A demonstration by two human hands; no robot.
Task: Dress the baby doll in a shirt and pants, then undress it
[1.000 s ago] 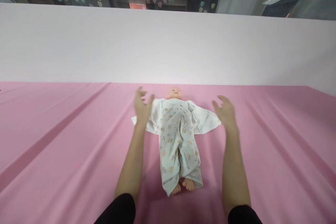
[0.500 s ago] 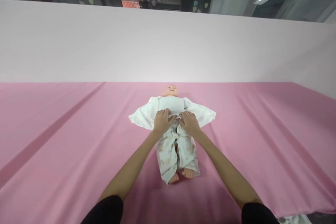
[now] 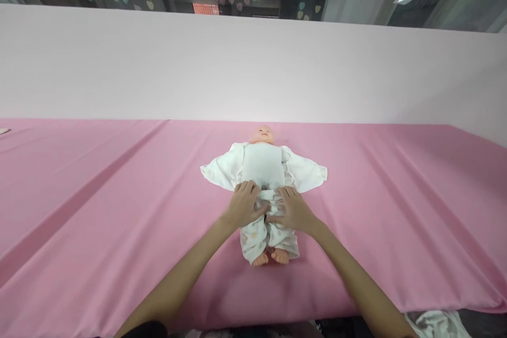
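A baby doll lies on its back on the pink cloth, head away from me, bare feet toward me. It wears printed white trousers, and an open white top is spread flat to both sides of its white torso. My left hand and my right hand sit side by side at the doll's hips, fingers curled into the bunched waistband of the trousers. The waistband now lies below the belly, near the hips.
The pink cloth covers a wide table with long creases at left and right. A pale wall rises right behind it. Some crumpled white fabric lies below the table's near edge at bottom right.
Both hands came in from beside the doll's shoulders to the trouser waistband and drew it down from the chest to the hips, baring the white torso.
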